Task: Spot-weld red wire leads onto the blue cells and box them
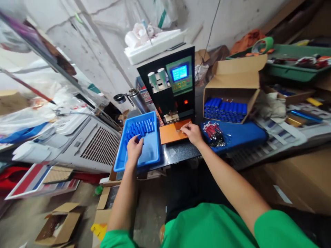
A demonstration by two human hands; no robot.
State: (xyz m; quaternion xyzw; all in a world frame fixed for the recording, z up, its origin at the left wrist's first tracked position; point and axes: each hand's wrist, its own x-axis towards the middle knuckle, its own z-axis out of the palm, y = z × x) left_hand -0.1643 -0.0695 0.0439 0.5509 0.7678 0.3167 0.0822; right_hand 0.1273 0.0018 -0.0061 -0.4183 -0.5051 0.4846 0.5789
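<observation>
My left hand [135,146] is over the blue tray [152,156], its fingers pinched at the near edge of the rows of blue cylinders [141,128]; a blue cylinder seems to be between them. My right hand [191,132] is closed in a pinch at the right side of the orange board [169,135], on something too small to make out. Behind the board stands the black machine [190,94] with a lit blue screen [179,73] and metal tips [172,117] low on its front.
An open cardboard box [232,74] of blue cylinders stands at the right, with red and black wires [214,132] on a blue surface before it. A steel flask [138,100] is behind the tray. A green tray [292,70] lies far right.
</observation>
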